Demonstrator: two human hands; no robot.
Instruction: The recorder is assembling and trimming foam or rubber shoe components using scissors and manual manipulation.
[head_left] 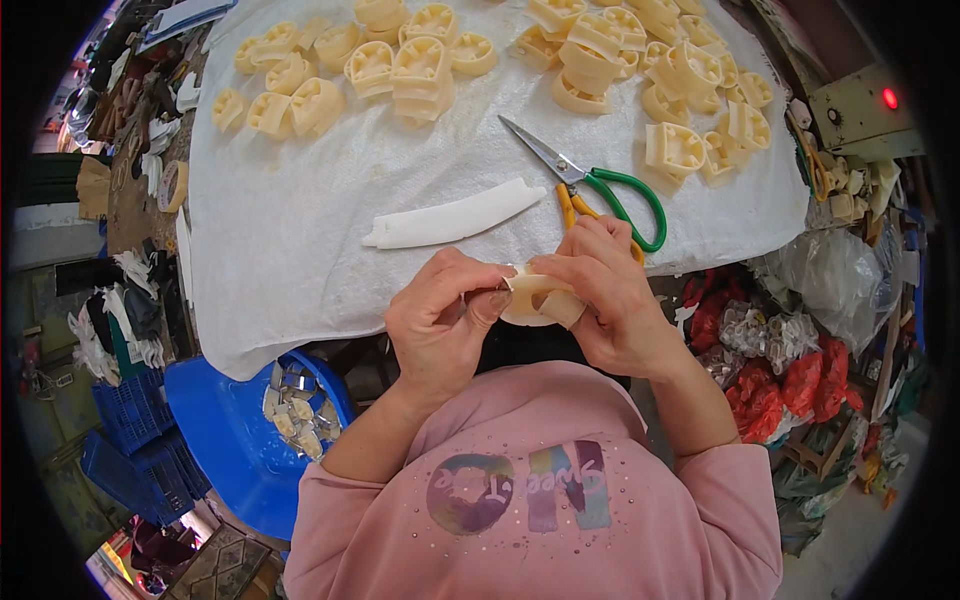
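My left hand [440, 318] pinches the left side of a cream-coloured moulded plastic piece [530, 308]. My right hand [610, 295] grips the same piece from the right, its fingers bent over the top edge. The piece is held just off the table's near edge, in front of my body, and my fingers hide part of it. Beyond my right hand lie scissors [570, 178] with one green and one yellow handle, the yellow one partly covered by that hand. A white, slightly curved strip [455, 216] rests on the cloth beyond my left hand.
A white cloth [290, 230] covers the table. Heaps of similar cream pieces [405, 75] [685, 75] stand along its far side. At my left is a blue basin [215, 420] with small metallic parts [300, 410]. Red plastic bags [800, 380] lie at the right.
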